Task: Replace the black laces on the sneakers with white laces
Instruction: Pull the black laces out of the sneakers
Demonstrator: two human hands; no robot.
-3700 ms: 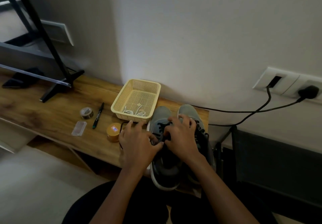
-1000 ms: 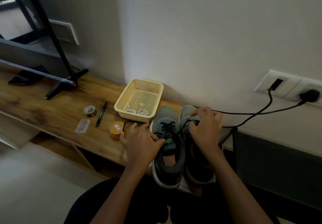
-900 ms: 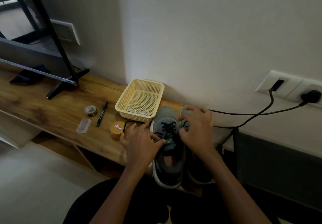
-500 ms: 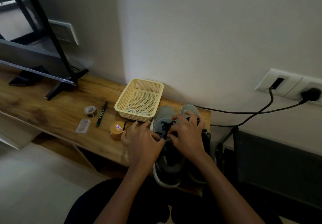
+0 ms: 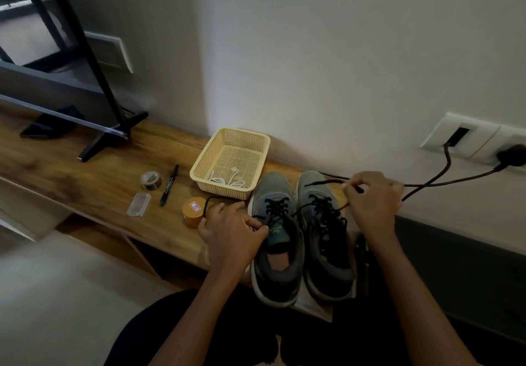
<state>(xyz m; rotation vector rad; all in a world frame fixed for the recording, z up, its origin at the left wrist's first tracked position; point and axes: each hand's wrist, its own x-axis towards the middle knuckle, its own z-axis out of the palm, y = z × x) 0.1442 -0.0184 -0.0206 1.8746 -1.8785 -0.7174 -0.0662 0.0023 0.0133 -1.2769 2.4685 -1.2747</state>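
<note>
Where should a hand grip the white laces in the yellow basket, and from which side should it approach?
Probably pinch the bunched middle of the white laces, coming straight down: the basket is open-topped, walled all round, and the laces lie loose on its floor by the near wall.

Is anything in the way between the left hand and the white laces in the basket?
Only the low front wall of the basket; the white laces lie inside, open from above for the left hand.

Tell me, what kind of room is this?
Likely a room at home: a long wooden shelf against a plain wall, a screen's black stand on it, and plugged-in wall sockets.
</note>
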